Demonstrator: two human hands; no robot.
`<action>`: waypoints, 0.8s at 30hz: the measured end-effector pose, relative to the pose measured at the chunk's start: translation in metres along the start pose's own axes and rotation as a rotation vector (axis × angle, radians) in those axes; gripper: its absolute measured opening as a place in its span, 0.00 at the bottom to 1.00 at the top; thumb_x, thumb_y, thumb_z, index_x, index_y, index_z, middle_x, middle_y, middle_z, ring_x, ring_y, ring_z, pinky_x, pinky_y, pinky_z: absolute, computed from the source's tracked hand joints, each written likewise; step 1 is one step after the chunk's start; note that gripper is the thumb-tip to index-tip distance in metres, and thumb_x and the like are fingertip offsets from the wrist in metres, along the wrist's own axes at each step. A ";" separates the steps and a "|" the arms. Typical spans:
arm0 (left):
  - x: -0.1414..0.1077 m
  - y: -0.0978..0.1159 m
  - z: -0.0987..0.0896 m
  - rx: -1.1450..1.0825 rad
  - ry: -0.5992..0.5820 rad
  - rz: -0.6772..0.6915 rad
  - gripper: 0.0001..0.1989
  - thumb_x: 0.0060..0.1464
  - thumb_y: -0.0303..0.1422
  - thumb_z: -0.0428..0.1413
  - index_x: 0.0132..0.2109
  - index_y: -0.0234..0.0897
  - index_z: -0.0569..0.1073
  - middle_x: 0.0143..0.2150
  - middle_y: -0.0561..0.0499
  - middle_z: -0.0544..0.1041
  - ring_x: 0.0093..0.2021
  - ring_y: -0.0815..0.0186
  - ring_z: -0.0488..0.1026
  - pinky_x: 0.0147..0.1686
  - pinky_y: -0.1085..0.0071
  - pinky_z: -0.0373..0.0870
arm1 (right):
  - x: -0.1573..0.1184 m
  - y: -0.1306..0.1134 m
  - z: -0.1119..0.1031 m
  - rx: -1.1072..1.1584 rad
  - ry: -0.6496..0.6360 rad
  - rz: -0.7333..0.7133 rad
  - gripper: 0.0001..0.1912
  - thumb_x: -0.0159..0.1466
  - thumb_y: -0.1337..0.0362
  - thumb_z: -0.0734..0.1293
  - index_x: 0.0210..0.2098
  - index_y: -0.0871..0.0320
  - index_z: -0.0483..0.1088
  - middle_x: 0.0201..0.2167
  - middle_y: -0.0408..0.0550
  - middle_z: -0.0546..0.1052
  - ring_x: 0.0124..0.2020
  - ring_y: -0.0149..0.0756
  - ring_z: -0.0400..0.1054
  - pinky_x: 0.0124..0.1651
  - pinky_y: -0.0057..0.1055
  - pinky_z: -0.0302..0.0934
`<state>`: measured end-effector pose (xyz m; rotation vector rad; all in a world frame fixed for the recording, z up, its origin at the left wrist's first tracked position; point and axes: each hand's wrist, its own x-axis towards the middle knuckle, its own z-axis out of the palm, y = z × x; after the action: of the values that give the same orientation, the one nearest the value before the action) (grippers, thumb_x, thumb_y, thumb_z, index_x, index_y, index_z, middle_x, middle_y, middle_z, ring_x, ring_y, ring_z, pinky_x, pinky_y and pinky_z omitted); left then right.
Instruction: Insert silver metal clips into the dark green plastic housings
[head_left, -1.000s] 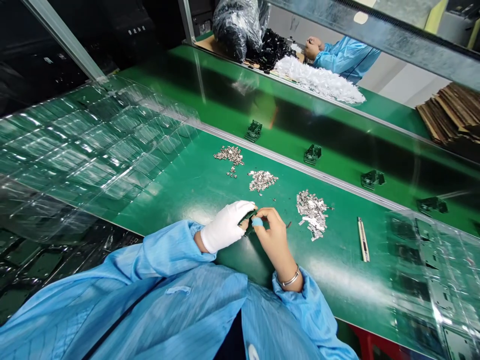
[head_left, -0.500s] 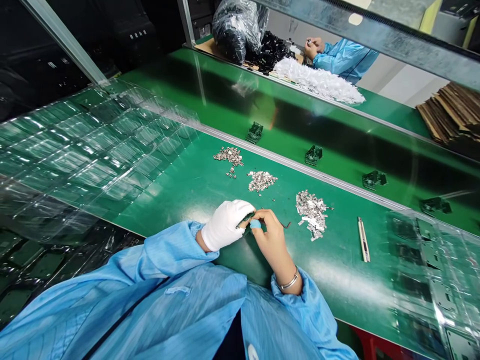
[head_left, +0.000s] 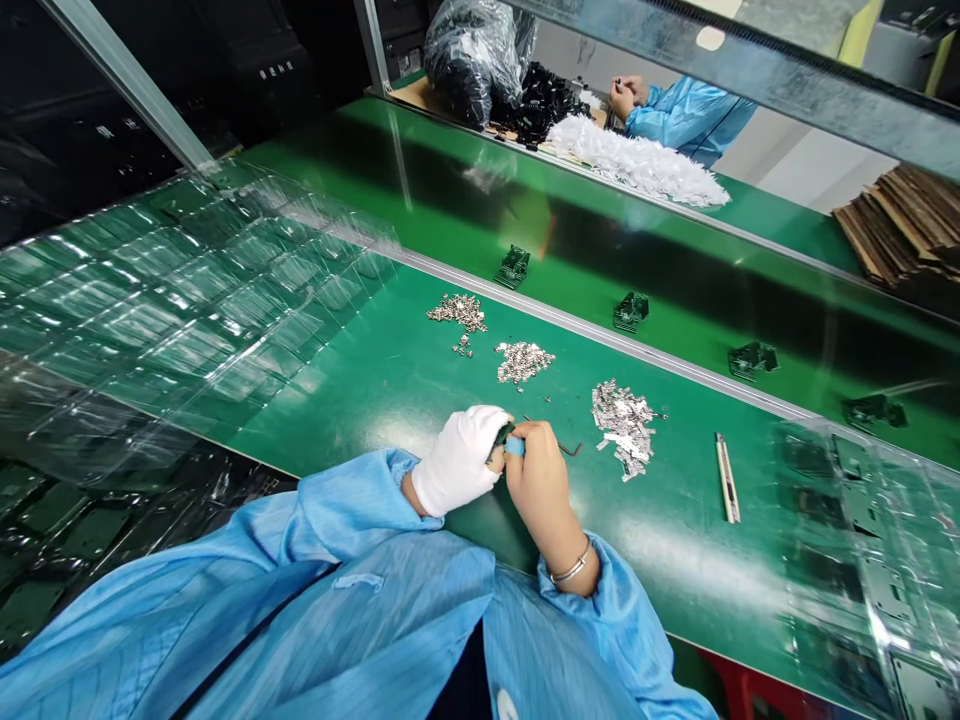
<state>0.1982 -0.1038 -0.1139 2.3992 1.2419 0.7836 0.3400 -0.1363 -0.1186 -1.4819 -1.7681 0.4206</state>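
Observation:
My left hand [head_left: 460, 458], in a white glove with bare fingertips, grips a small green circuit board [head_left: 504, 436]. Most of that board is hidden behind the fingers. My right hand [head_left: 538, 468] is bare, with a blue wrap on one finger. Its fingers are pinched together against the board's right side, and whatever lies between them is out of sight. A thin dark bent piece [head_left: 571, 450] lies on the table just beyond my right hand. Farther off are piles of small metal parts [head_left: 525, 361] and flat silvery metal pieces [head_left: 624, 428].
Another metal-parts pile [head_left: 459, 312] lies farther left. A utility knife [head_left: 727, 478] rests on the right. Clear plastic trays [head_left: 187, 290] cover the left side, with more trays [head_left: 862, 520] at right. Several boards [head_left: 631, 311] stand beyond a metal rail [head_left: 600, 343]. A co-worker's hands [head_left: 628, 98] are behind.
Both hands have shifted slightly; the left moved a little right, closer to the right hand. Less of the held board shows. The boards beyond the rail have moved slightly right.

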 end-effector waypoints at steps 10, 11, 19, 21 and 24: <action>0.003 -0.017 -0.004 -0.461 -0.153 -0.168 0.16 0.51 0.32 0.51 0.48 0.36 0.63 0.46 0.45 0.70 0.48 0.61 0.68 0.50 0.62 0.67 | 0.016 0.002 -0.005 0.052 -0.178 0.045 0.17 0.51 0.75 0.57 0.40 0.58 0.64 0.38 0.51 0.71 0.41 0.39 0.66 0.46 0.37 0.63; 0.005 -0.018 -0.006 -0.462 -0.173 -0.202 0.13 0.51 0.31 0.49 0.45 0.36 0.64 0.44 0.47 0.71 0.46 0.62 0.69 0.48 0.63 0.67 | 0.016 0.000 -0.003 0.030 -0.196 0.039 0.18 0.52 0.75 0.57 0.41 0.59 0.64 0.39 0.52 0.71 0.42 0.40 0.66 0.47 0.38 0.63; 0.016 -0.018 -0.011 -0.397 -0.188 -0.267 0.02 0.47 0.27 0.48 0.31 0.36 0.63 0.29 0.54 0.68 0.33 0.66 0.66 0.35 0.68 0.64 | 0.015 -0.010 0.005 -0.085 -0.239 0.005 0.13 0.56 0.74 0.58 0.40 0.61 0.65 0.38 0.54 0.72 0.41 0.43 0.66 0.44 0.38 0.63; 0.014 -0.022 -0.011 -0.413 -0.186 -0.274 0.03 0.48 0.27 0.48 0.32 0.36 0.65 0.31 0.53 0.69 0.34 0.66 0.68 0.37 0.67 0.66 | 0.024 -0.004 0.000 -0.050 -0.269 0.003 0.11 0.58 0.73 0.58 0.40 0.60 0.66 0.37 0.52 0.72 0.39 0.40 0.67 0.42 0.35 0.63; 0.009 -0.028 -0.010 -0.496 -0.143 -0.281 0.11 0.50 0.29 0.49 0.43 0.35 0.67 0.42 0.48 0.73 0.45 0.63 0.70 0.49 0.63 0.67 | 0.048 0.016 -0.009 -0.107 -0.336 0.011 0.10 0.62 0.71 0.57 0.39 0.58 0.67 0.36 0.47 0.73 0.37 0.36 0.67 0.41 0.31 0.62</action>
<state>0.1782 -0.0801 -0.1181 1.8065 1.1340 0.7166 0.3561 -0.0888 -0.1072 -1.5664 -2.0721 0.6183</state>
